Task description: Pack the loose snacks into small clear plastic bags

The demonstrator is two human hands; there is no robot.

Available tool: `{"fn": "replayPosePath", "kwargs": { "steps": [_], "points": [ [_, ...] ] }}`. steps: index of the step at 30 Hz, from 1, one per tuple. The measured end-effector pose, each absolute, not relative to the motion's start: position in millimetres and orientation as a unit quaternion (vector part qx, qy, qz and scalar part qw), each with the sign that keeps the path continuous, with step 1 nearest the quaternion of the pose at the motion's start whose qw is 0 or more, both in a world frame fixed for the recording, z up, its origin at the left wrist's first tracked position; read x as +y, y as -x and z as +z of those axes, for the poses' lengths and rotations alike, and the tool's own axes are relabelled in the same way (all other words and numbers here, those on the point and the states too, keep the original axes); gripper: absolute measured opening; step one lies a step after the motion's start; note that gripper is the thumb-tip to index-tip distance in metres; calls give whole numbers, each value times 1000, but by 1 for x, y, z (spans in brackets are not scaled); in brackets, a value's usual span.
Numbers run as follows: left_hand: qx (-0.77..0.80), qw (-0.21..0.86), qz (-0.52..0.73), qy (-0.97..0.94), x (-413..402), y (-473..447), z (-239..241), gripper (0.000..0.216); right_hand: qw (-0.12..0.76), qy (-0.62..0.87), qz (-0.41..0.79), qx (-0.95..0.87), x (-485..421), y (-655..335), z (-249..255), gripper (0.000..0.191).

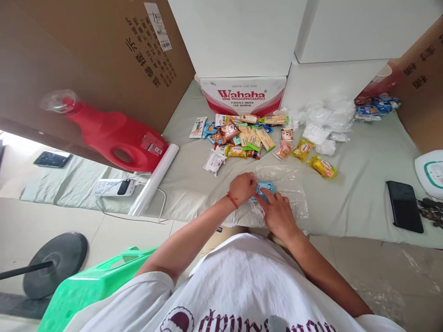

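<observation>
The blue packet (268,186) lies near the middle of the bench's (363,184) front edge, on a sheet of clear film (296,196) that reaches almost to that edge. The left hand (243,188) is at the packet's left end, its fingers curled in together; whether they are clamped on the packet or on the film I cannot tell, because the back of the hand hides the tips. The right hand (278,213) comes in from the front, its fingers parted, the leading ones laid against the packet. Judging by how things lie, this stage is only partly done: the film is spread out to the right, loose and creased, and the packet's blue face shows between the hands. Toward the far right corner, a group of blue and brown packets (377,108) sits together, seemingly inside clear plastic, though glare there makes that uncertain. Nearer the middle is a heap of crumpled clear plastic (321,122). A good deal remains loose: the pile of mixed snacks (242,133) before the Wahaha carton (244,96) at the back, plus two yellow packets (322,167) (303,150) to its right.
</observation>
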State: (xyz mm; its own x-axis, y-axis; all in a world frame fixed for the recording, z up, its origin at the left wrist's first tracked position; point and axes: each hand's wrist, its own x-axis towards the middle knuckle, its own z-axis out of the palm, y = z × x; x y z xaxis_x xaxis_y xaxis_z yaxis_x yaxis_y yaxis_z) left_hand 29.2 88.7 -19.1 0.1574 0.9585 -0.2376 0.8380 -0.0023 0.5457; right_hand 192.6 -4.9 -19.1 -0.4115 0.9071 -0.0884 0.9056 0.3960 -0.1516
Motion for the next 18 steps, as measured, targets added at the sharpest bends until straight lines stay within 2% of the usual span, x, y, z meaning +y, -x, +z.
{"fn": "replayPosePath", "kwargs": {
  "steps": [5, 9, 13, 16, 18],
  "points": [
    [654, 389, 246, -600, 68, 30, -36, 25, 7, 537, 98, -838, -4, -197, -24, 56],
    [738, 372, 193, -529, 54, 76, -44, 19, 17, 538, 96, -837, -4, -198, -28, 51],
    [764, 236, 212, -561, 65, 84, -26, 5, 21, 538, 98, -837, -5, -197, -26, 50],
    [700, 124, 285, -642, 86, 54, 5, 16, 23, 539, 100, -836, -6, -197, -26, 52],
    [648, 104, 296, -694, 101, 18, 26, 27, 22, 540, 95, -836, -6, -196, -28, 53]
  ]
}}
